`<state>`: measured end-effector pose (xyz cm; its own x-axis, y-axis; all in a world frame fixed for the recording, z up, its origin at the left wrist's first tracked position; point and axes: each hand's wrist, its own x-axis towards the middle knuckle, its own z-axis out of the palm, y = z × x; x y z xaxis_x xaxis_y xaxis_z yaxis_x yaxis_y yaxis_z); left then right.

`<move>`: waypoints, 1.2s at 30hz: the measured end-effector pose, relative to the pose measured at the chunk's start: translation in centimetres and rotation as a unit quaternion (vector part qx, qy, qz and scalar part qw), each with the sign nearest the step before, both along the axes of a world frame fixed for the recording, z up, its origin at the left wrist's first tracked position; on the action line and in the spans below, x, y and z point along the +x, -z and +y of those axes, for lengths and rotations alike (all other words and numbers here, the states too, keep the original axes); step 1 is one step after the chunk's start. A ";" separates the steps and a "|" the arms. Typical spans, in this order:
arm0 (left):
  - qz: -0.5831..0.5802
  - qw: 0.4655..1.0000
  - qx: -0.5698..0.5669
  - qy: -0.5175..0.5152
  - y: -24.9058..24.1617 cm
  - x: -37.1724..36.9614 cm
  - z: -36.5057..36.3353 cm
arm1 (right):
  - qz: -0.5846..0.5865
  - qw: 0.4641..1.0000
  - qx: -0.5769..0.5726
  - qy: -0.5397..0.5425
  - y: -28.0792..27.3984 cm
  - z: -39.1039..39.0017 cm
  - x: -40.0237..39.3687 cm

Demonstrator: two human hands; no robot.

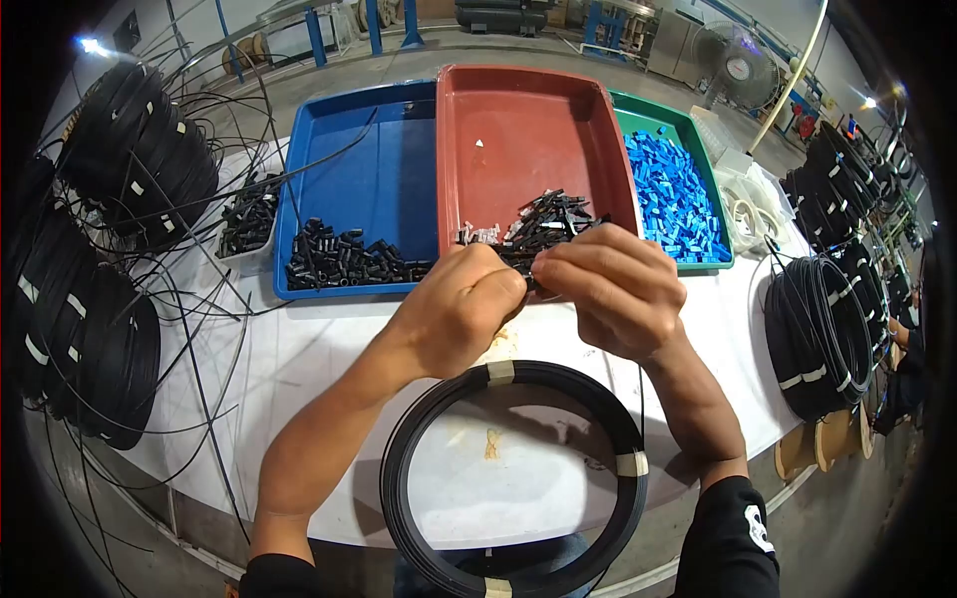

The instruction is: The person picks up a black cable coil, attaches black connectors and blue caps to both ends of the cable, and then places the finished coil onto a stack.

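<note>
In front of the trays, my left hand [461, 307] and my right hand [620, 289] meet, both closed with fingertips pinched together. Between them shows a small black part [531, 283], mostly covered by the fingers; it looks like a connector or a cable end. A thin black cable [642, 399] runs down from behind my right hand toward the coil. Below my forearms lies a coil of black cable [397, 468], bound with pale tape at several spots and overhanging the table's near edge.
A blue tray [359, 169] holds black tubular pieces, a red tray [533, 130] black connector parts, and a green tray [720, 224] blue pieces. Stacked cable coils [85, 329] with loose ends crowd the left. More coils [819, 334] stand at the right of the white table [329, 399].
</note>
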<state>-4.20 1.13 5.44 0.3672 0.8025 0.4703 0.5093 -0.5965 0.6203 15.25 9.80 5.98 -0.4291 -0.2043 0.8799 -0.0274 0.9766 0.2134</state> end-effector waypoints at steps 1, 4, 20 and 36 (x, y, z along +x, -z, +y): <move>0.011 0.999 -0.044 0.000 0.3 0.3 -0.3 | -0.032 0.999 -0.025 0.026 -0.6 -0.6 0.3; 0.070 0.970 0.208 -0.105 -1.0 2.1 -1.2 | -0.064 0.991 -0.114 0.031 -1.8 -2.4 1.0; 0.020 0.978 0.194 -0.075 0.1 0.9 0.2 | 0.009 1.000 -0.014 -0.004 0.3 -0.1 -0.1; 0.079 0.953 0.281 -0.084 -1.0 0.6 0.6 | 0.007 0.996 -0.086 0.012 0.6 -0.5 -0.5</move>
